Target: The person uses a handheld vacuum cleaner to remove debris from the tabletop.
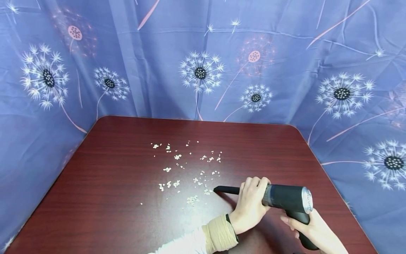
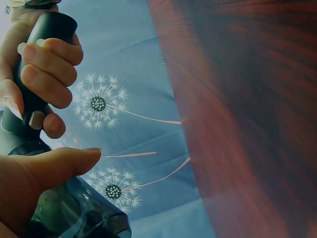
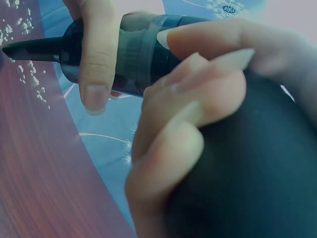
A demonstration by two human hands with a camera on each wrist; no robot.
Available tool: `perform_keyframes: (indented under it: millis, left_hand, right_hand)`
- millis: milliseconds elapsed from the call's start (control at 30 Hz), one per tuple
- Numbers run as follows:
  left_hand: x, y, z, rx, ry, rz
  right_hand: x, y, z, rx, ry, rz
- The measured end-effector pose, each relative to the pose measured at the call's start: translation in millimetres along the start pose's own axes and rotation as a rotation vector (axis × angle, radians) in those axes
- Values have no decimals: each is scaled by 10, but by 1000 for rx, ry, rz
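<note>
A black handheld vacuum cleaner [image 1: 287, 197] with a clear front section and a narrow nozzle is held over the table's right side. My right hand [image 1: 317, 229] grips its handle, fingers wrapped round it in the left wrist view. Over the clear front section curls my left hand [image 1: 251, 204], with its thumb [image 3: 98, 74] across the near side in the right wrist view. The nozzle tip [image 1: 217, 189] points left and lies right beside some small pale crumbs [image 1: 207, 192]. More crumbs [image 1: 176, 183] lie scattered over the middle of the table.
The dark red wooden table [image 1: 95, 197] has rounded far corners. Blue curtains [image 1: 158, 70] with a dandelion print hang behind it and along both sides. A beige cuff [image 1: 220, 233] wraps the left wrist.
</note>
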State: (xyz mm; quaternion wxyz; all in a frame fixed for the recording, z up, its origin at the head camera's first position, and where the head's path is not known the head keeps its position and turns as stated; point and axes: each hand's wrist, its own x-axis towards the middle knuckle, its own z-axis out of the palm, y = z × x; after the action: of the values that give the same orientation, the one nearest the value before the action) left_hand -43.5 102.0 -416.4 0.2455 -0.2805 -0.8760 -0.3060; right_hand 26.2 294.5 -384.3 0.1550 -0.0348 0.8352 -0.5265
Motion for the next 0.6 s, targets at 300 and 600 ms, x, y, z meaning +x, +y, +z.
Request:
perform_keyframes:
  millis: [300, 600]
  left_hand:
    - [-35, 1, -45, 13, -26, -36]
    - [-61, -9, -101, 38, -20, -52]
  right_hand:
    - [18, 3, 31, 4, -4, -10]
    - [46, -17, 77, 45, -23, -11]
